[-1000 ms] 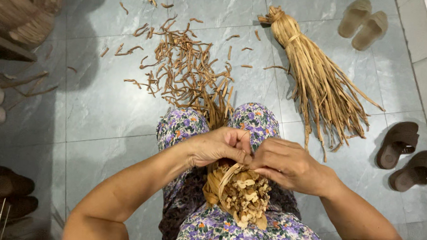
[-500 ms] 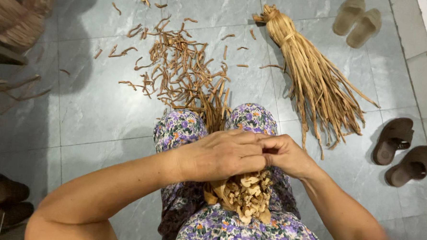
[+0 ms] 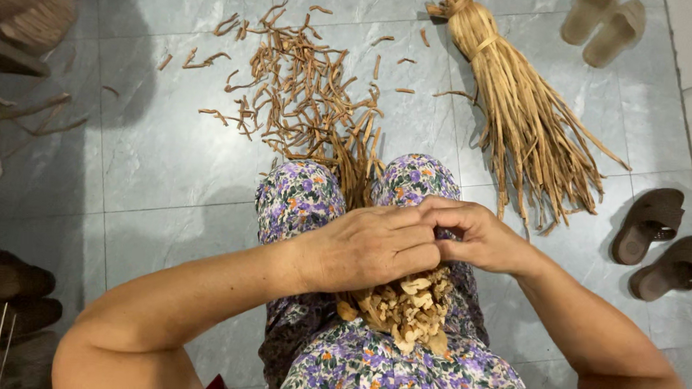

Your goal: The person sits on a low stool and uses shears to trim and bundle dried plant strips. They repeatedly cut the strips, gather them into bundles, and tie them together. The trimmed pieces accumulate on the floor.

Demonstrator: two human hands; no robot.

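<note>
On the floor at left I see scattered brown strips (image 3: 303, 99). My left hand (image 3: 371, 246) lies curled over the bundle of cut straw ends (image 3: 403, 306) on my lap, I think to steady it, while my right hand (image 3: 476, 235) pinches its top. Further right lies a tied straw sheaf (image 3: 524, 121).

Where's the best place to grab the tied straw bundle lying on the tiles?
Probably the bound neck of the straw bundle, at its far end, coming from above. A wrap cinches the strands tight there; toward the near end they fan out loose across the floor.
</note>
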